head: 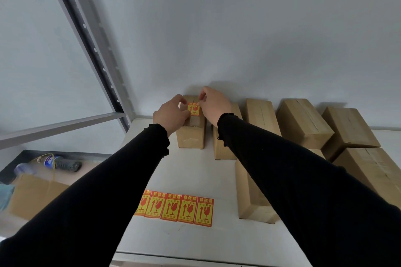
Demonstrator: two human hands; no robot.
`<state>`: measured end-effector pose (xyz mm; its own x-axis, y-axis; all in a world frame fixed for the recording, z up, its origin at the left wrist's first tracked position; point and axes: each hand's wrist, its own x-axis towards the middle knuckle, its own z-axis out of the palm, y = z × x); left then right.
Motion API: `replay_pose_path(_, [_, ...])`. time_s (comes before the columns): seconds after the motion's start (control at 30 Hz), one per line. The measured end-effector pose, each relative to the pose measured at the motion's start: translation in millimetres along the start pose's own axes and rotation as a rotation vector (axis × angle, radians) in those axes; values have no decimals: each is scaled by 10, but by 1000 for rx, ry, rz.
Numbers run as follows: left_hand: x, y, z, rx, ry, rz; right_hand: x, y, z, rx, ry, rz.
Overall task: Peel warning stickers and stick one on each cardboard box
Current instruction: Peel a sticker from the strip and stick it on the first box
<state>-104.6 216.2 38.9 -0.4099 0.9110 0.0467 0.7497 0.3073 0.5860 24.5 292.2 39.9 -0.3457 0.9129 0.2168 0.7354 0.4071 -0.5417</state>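
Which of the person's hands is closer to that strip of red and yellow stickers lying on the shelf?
Left, narrowly. The left hand is at the sticker on the far box, beyond the sticker strip; the right hand sits slightly farther back and right.

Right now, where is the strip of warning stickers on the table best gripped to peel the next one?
Pinch the rightmost sticker's free outer corner on the sticker strip, coming from the right: it lies flat, that end is uncovered, and the left end sits under the left sleeve.

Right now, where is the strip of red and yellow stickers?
The strip of red and yellow warning stickers lies flat on the white table, near its front edge, left of the nearest cardboard box.
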Motion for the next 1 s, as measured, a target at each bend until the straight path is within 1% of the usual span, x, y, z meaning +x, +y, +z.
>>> replay_pose_path(0.1, [7,9,-20,1,-31,1,-6,2,-18,-12,-46,-22])
replay_pose_path(0.2, [20,5,-35,18,-46,-2,-16,31,-55,-76,-97,-77])
replay_pose_path(0.4, [65,-4,-36,15,-58,-4,-29,41,-131,-355,-178,-208])
replay_pose_path(0.53, [71,19,-33,35,-58,-3,-33,27,-154,-432,-225,-192])
replay_pose_path(0.6, [52,15,-35,3,-62,-9,-55,-3,-180,-446,-234,-177])
replay_pose_path(0.67, [11,-1,-50,-40,-41,0,-107,-22,-233,-452,-222,-182])
replay_pose_path(0.8, [-209,-26,-155,-73,29,60,-330,0,-412,-405,-133,-217])
replay_pose_path(0.93, [-652,-29,-269,7,5,150,-674,14,-654,-317,-76,-226])
replay_pose_path(1.0, [-919,-45,-313,40,-2,167,-881,-10,-764,-278,-59,-229])
